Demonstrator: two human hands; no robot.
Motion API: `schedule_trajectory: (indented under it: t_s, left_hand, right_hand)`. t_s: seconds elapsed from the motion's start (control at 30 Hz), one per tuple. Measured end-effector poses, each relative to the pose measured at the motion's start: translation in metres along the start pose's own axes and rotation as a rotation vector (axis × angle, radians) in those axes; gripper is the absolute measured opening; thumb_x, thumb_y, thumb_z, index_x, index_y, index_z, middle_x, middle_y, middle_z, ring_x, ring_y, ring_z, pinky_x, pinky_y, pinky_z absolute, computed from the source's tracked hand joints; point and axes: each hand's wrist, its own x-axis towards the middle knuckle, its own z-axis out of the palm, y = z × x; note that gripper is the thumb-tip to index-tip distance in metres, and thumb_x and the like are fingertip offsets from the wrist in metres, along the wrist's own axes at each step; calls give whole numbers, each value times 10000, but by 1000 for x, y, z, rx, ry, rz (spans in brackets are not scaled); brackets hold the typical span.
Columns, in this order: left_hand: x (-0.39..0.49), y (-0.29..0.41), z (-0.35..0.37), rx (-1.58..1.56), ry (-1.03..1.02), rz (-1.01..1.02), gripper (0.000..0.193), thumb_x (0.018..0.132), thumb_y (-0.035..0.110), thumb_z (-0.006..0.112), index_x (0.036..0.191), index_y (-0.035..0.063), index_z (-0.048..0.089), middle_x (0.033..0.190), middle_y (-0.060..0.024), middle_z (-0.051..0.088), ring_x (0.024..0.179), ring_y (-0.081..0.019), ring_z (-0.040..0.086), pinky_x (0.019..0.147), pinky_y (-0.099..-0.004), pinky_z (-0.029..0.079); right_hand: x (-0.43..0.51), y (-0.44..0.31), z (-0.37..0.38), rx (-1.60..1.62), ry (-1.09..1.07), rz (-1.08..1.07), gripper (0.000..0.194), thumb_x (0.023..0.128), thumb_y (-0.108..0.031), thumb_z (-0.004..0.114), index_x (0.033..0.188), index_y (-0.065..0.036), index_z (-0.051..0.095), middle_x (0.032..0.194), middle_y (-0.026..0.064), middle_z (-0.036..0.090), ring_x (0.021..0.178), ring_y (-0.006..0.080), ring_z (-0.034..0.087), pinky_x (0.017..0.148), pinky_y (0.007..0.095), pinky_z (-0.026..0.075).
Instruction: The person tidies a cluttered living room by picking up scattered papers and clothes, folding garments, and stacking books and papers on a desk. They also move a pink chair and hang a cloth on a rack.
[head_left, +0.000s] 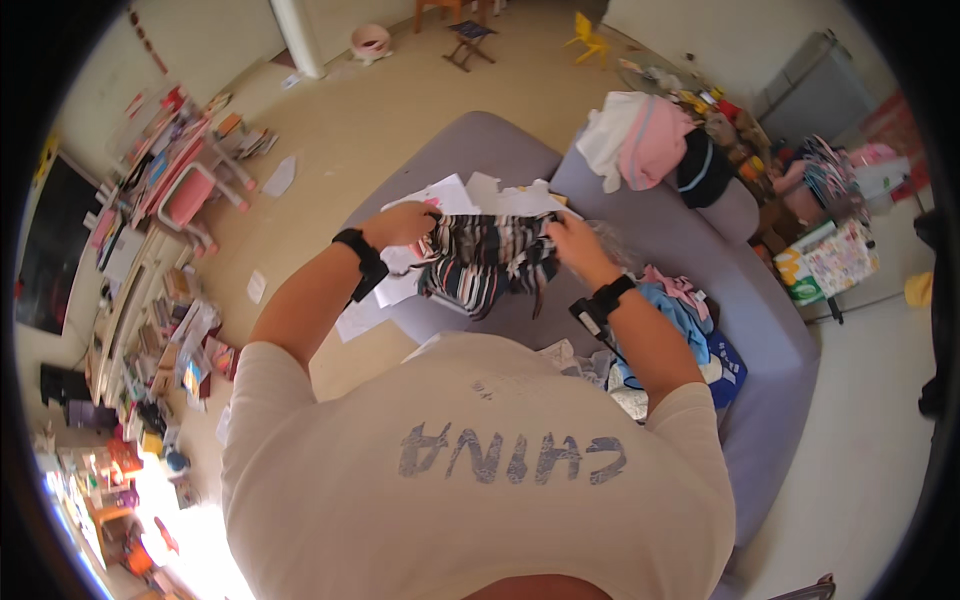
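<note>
A striped garment in black, white and reddish tones (487, 255) is stretched between my two hands, above a grey-purple sofa (487, 142). At its upper left corner my left hand (409, 223) grips the fabric. My right hand (574, 240) pinches the upper right corner. The lower part hangs in loose folds. Sheets of white paper (450, 195) lie on the sofa behind and to the left of the garment. Some translucent material shows beside my right hand, too blurred to name. Each wrist wears a black strap with a small device.
Blue and pink clothes (679, 315) are heaped on the sofa at the right. White, pink and black garments (652, 142) drape over its backrest. A pink chair (187, 196), books (161, 337) and scattered papers stand or lie at the left. A folding stool (469, 41) is at the back.
</note>
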Motion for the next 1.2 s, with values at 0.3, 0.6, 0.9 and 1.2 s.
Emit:
schedule_trajectory:
  t_s: [0.3,0.6,0.9,1.2]
  left_hand:
    - [48,84,76,-192,-39,215,372,934,214,494,1217,-14,573,1017,-123,660,871,-196,660,819,-327,502]
    - [76,112,99,-365,-37,433,619,896,75,580,1446,103,296,1289,-143,557,944,-189,658,857,-315,496]
    - [74,106,78,-331,232,228,536,888,134,614,1379,79,405,1193,-101,617,854,-149,633,807,-299,498]
    - [95,101,126,-327,96,250,394,878,115,602,1264,67,536,1103,-53,641,806,-128,602,780,-275,491]
  right_hand:
    - [-23,-15,15,251,-157,-326,458,901,-262,667,1254,-38,480,976,14,623,835,117,609,725,276,512]
    - [2,22,-86,-264,264,55,296,818,-197,635,1045,-14,587,786,134,629,727,227,632,667,368,481]
    - [158,-27,-285,-227,727,-300,647,870,-211,659,1402,22,374,1041,188,658,949,294,652,801,407,504]
    - [122,65,-314,-298,456,-55,753,768,-153,708,1414,52,378,1373,255,494,1261,355,499,1047,373,401]
